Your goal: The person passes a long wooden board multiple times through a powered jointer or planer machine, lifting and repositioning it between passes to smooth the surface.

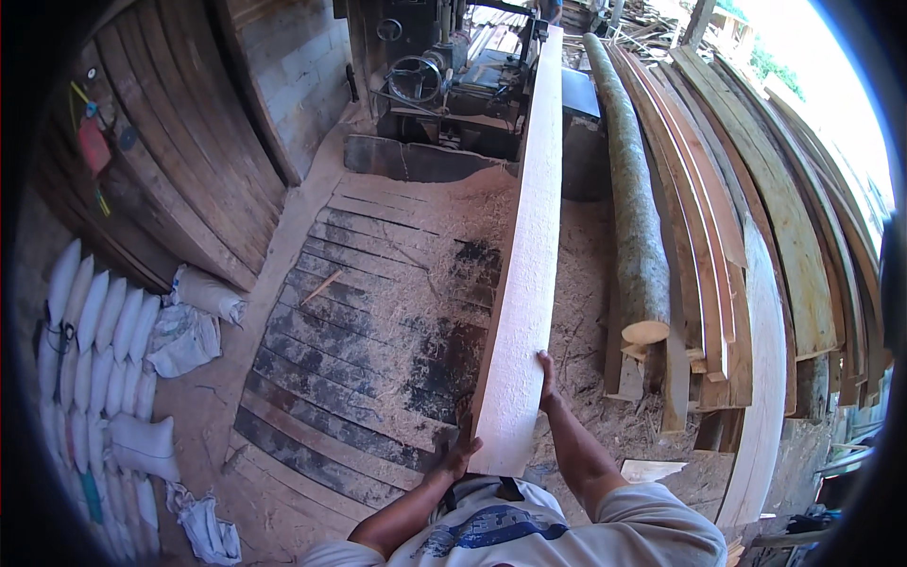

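A long, pale squared timber beam (520,331) runs from my waist away to a sawing machine (444,80) at the far end. My left hand (460,456) grips its left edge close to the near end, with the thumb showing on top. Farther along, my right hand (547,380) presses round the right side, and most of its fingers are hidden below or beside the wood. The near end of the beam lies close against my shirt. A handwheel (414,79) stands out on the machine, left of the beam.
Right of the beam lie a round log (638,217) and a stack of long boards (765,189). Sawdust covers the slatted wooden floor (321,350). White sacks (99,331) are piled at the left, near boards (179,123) leaning on the wall. Part of a person (551,11) shows beyond the machine.
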### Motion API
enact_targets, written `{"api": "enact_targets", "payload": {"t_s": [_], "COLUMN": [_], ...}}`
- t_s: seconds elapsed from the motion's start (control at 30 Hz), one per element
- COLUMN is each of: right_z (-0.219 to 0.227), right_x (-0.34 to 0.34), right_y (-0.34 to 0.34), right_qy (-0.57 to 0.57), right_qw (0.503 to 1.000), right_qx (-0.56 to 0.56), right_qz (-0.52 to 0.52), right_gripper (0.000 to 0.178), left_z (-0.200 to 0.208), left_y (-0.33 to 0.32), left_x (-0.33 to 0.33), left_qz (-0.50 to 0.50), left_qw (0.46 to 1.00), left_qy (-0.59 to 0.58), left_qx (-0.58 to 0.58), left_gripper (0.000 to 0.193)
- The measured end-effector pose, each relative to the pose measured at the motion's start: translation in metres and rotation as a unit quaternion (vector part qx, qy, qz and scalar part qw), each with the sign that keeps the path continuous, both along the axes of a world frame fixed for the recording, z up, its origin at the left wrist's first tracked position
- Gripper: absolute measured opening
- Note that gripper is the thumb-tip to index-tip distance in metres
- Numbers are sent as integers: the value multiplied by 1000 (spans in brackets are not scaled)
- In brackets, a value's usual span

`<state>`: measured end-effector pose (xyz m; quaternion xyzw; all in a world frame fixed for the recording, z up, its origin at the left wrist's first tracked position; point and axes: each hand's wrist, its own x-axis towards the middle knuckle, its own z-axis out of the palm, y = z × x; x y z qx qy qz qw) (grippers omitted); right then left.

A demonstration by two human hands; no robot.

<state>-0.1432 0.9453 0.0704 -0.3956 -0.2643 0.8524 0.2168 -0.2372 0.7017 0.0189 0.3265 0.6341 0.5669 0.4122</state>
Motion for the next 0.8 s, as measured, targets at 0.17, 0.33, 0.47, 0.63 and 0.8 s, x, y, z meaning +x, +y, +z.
{"api": "enact_targets", "payload": {"t_s": [0.17, 0.33, 0.47, 0.63, 0.8], "right_z": [-4, 10, 41, 7, -20], "right_x": [83, 144, 157, 153, 179], "right_y": [-116, -220, -327, -466, -581], "right_qy": [-43, -63, -28, -17, -6], "right_qw": [997, 996, 999, 1000, 997], "right_qx": [44, 41, 7, 13, 75], "right_qz": [-45, -54, -40, -18, 18], "right_gripper": [94, 90, 89, 88, 80], "left_z": [-20, -6, 25, 16, 43], "left_y": [-89, -194, -300, -445, -579], "left_x": [79, 153, 163, 152, 162], "left_qz": [-70, -82, -94, -58, -50], "left_qw": [859, 820, 796, 825, 800], "left_qy": [-482, -554, -587, -551, -579], "left_qx": [-154, -118, -112, -109, -151], "left_gripper": [93, 94, 94, 93, 87]}}
